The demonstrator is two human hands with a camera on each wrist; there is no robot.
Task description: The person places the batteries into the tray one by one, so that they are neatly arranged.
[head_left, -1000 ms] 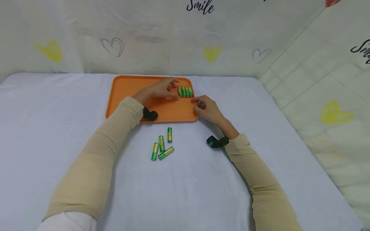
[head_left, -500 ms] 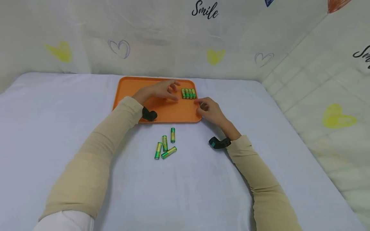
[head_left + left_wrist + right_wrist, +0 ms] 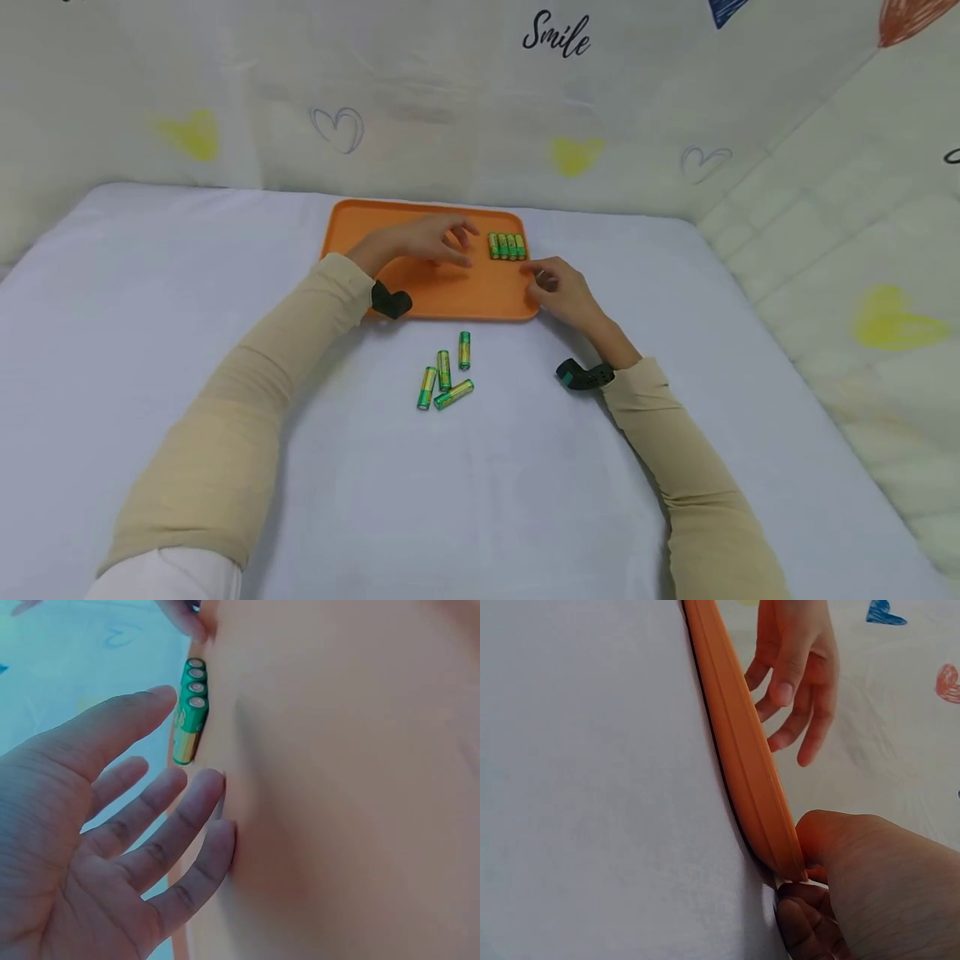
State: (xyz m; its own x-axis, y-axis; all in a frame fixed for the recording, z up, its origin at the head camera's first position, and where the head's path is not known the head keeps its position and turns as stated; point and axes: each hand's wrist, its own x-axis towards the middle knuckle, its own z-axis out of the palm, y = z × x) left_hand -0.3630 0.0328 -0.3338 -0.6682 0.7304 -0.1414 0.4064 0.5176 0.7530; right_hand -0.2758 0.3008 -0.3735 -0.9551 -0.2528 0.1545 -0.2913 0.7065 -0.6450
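Above the orange tray (image 3: pixel 480 300) my left hand (image 3: pixel 431 237) hovers with its fingers spread and loosely bent, holding nothing. Its thumb points toward a row of several green and yellow batteries (image 3: pixel 507 246), lying side by side against the tray's right side. In the left wrist view their ends (image 3: pixel 196 688) show just past the thumb. My right hand (image 3: pixel 562 292) is at the tray's right edge. In the right wrist view its thumb and curled fingers (image 3: pixel 802 919) close around the tray's corner; the exact contact is partly hidden.
Several loose batteries (image 3: pixel 444 371) lie on the white tablecloth (image 3: pixel 420 500) in front of the tray, at differing angles. A pale wall covering (image 3: pixel 450 100) with hearts and lettering rises behind the table. Black wrist straps (image 3: pixel 583 375) sit on both wrists.
The head view has turned slightly, so everything shifts right in the picture. My left hand has drawn slightly back left from the battery row; my right hand stays at the tray's edge.
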